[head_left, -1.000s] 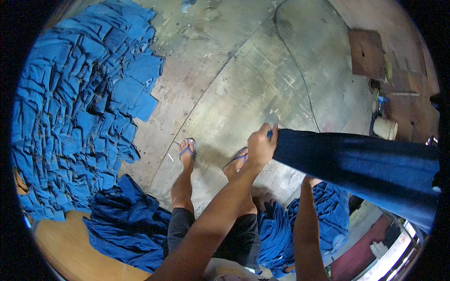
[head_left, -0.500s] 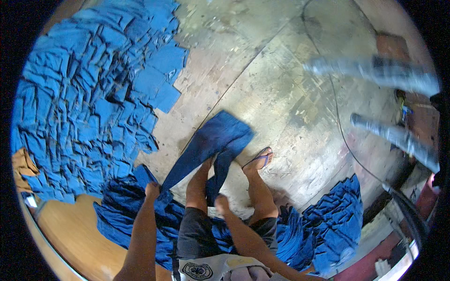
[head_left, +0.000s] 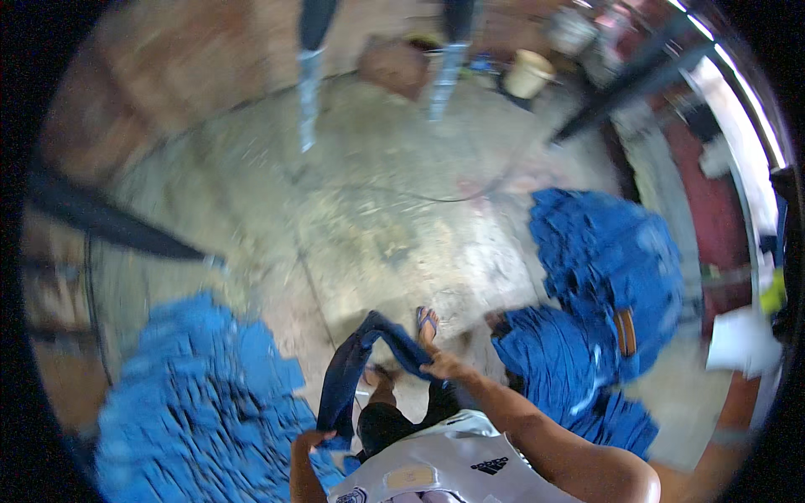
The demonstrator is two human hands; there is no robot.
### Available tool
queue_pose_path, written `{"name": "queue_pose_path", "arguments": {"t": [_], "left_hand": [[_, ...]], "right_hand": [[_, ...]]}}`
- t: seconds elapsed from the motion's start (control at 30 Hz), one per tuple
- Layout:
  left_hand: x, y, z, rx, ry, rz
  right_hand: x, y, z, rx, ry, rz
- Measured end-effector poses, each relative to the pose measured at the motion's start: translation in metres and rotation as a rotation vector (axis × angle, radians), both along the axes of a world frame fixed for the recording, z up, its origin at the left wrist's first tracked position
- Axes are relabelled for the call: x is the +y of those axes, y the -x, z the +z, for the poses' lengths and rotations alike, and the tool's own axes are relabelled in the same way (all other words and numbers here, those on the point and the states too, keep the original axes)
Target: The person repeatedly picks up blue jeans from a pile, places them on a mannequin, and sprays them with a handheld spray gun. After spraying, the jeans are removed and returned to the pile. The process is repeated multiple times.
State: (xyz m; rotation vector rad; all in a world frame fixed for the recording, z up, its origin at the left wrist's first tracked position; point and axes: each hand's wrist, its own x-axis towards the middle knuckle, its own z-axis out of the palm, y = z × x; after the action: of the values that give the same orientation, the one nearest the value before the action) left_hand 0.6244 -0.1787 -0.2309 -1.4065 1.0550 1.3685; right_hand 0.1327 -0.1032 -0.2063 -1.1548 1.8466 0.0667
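A pair of dark blue jeans (head_left: 340, 390) hangs between my hands in front of my legs, bent in an arch with its fold at the top. My left hand (head_left: 312, 440) is closed on one end, low beside the left pile. My right hand (head_left: 446, 366) grips the other end, higher up and to the right, near my sandalled foot (head_left: 427, 323). Blur softens the fingers of both hands.
A wide pile of lighter blue jeans (head_left: 210, 394) covers the floor at the left. Darker jeans (head_left: 604, 268) are heaped at the right, with a brown strip (head_left: 625, 331) on them. Posts, a cable (head_left: 436, 199) and a cream bucket (head_left: 528, 74) stand or lie farther off.
My view has swung to the right, bringing the right-hand heap and the bucket into sight. The jeans, spread with legs apart before, are now drawn into a narrow arch between my hands.
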Motion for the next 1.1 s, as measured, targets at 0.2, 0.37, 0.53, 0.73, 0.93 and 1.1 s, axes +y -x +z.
{"name": "queue_pose_path", "arguments": {"t": [0.2, 0.37, 0.53, 0.73, 0.93, 1.1], "left_hand": [[-0.039, 0.048, 0.078, 0.103, 0.019, 0.147], [-0.078, 0.088, 0.106, 0.218, -0.023, 0.193], [-0.107, 0.183, 0.157, 0.285, -0.114, 0.214], [-0.020, 0.538, 0.254, 0.946, 0.211, -0.366], [0.098, 0.784, 0.505, 1.672, 0.018, -0.155], [0.165, 0.905, 0.481, 1.419, -0.103, 0.116]], "right_hand": [[0.098, -0.067, 0.045, -0.257, -0.072, -0.078], [0.112, -0.050, 0.093, -0.276, 0.076, -0.654], [0.156, 0.041, 0.141, -0.341, 0.240, -1.275], [0.292, 0.227, 0.331, -0.052, 0.981, -1.667], [0.470, 0.343, 0.586, 0.431, 1.721, -1.301], [0.594, 0.441, 0.589, 0.556, 1.452, -1.667]]}}
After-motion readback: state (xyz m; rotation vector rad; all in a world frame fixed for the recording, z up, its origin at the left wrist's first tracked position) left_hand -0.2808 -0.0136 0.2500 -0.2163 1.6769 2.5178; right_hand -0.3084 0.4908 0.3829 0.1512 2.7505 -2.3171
